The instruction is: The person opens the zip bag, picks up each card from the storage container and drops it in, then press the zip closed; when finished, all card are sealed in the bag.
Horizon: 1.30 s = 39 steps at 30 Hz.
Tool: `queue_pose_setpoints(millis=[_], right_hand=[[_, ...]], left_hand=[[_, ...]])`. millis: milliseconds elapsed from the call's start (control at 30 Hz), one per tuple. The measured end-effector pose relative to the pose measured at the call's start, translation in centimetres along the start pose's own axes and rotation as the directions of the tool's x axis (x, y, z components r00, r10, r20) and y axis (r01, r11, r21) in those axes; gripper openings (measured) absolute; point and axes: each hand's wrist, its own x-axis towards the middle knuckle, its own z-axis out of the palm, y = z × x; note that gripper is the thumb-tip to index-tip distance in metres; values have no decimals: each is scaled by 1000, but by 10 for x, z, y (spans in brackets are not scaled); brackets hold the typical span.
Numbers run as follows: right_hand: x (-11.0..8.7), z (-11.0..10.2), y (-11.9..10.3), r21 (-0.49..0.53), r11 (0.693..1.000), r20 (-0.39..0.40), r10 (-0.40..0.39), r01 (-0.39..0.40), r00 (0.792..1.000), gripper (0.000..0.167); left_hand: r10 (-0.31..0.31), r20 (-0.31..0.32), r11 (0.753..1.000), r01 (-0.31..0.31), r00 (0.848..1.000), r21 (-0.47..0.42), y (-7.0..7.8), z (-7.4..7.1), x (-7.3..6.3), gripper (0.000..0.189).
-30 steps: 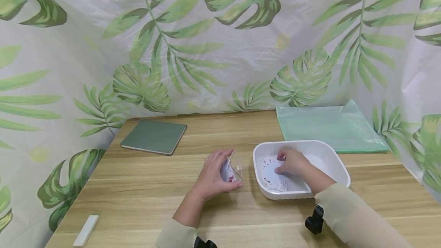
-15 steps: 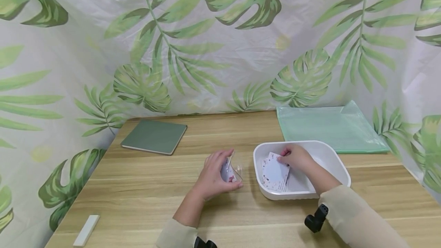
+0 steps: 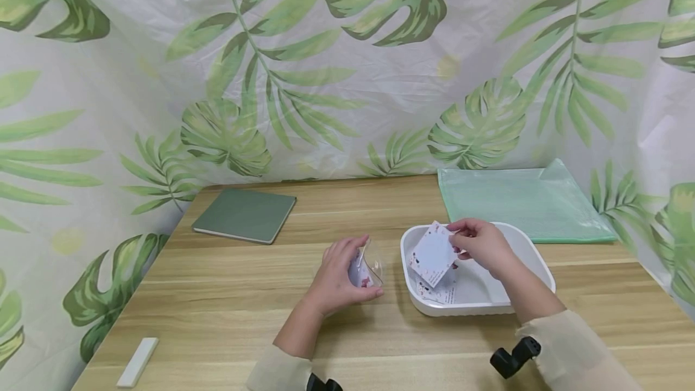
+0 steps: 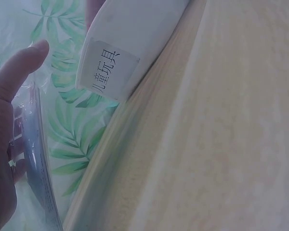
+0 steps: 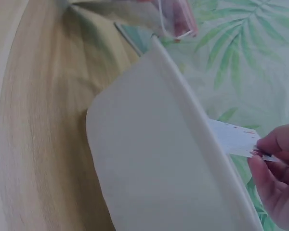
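Note:
Between the thumb and fingers of my left hand [image 3: 339, 279], a clear plastic bag [image 3: 373, 263] is held with its mouth bowed apart. Pale printed paper shows inside it. To the right, my right hand [image 3: 485, 247] pinches a small white card [image 3: 434, 253] with a speckled floral border by its right corner. The card is tilted over the left part of a white plastic bin [image 3: 507, 305]. Beneath it, more printed cards [image 3: 442, 293] lie on the bin's floor; how many is hidden. The right wrist view shows thumb and finger on the card [image 5: 233, 137] above the bin's rim.
A dark green notebook [image 3: 244, 215] lies at the back left. Behind the bin is a translucent green zip pouch [image 3: 521, 201]. A white bar [image 3: 138, 362] rests near the front left edge. A label with Chinese characters [image 4: 108, 72] is on the bin's side.
My right hand has pinched a card from the bin and raised it, tilting it above the cards left below. The left hand and its plastic bag have stayed still.

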Motion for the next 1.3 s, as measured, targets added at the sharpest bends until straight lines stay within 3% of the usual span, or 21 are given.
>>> queue_pose_setpoints(millis=[167, 367, 667, 867, 1300], right_hand=[[-13, -2, -7, 30, 1000, -114, 6, -2, 993, 40], [-27, 4, -12, 169, 985, -185, -1, 33, 983, 42], [-39, 37, -26, 362, 929, -209, -2, 80, 978, 38], [-41, 53, -27, 357, 930, -216, -12, 90, 976, 34], [-43, 59, -31, 299, 951, -207, -12, 75, 978, 31]], left_hand=[[6, -5, 1000, -6, 1000, 1, 0, 0, 0, 98], [-6, -3, 1000, 6, 1000, 6, 0, 1, -1, 97], [-14, -2, 1000, 14, 1000, 15, -1, 2, -1, 100], [-14, -10, 1000, 15, 1000, 20, -1, 2, 0, 101], [-20, -3, 999, 20, 1000, 30, -1, 1, 1, 104]])
